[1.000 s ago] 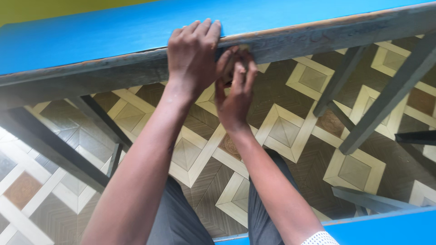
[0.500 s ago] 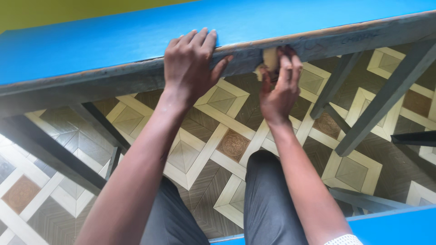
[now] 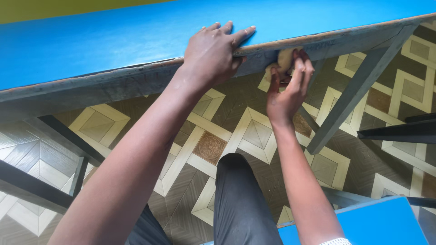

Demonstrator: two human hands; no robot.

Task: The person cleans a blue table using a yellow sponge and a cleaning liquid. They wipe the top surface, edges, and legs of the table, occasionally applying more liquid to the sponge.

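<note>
The right hand (image 3: 288, 93) presses a tan pad (image 3: 284, 61), perhaps sandpaper, against the table's (image 3: 113, 41) worn front edge; the left hand (image 3: 213, 54) lies flat, fingers spread, just beside it.

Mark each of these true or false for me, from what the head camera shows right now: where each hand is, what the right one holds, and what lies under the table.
1. The left hand rests on the blue table top's edge. True.
2. The right hand holds a pale pad against the worn grey table edge. True.
3. The right hand lies flat on top of the table. False: it is below the top, at the front edge.
4. The floor is plain grey concrete. False: it has a diamond pattern in tan and brown.
5. Both hands grip the pad. False: only the right does.
</note>
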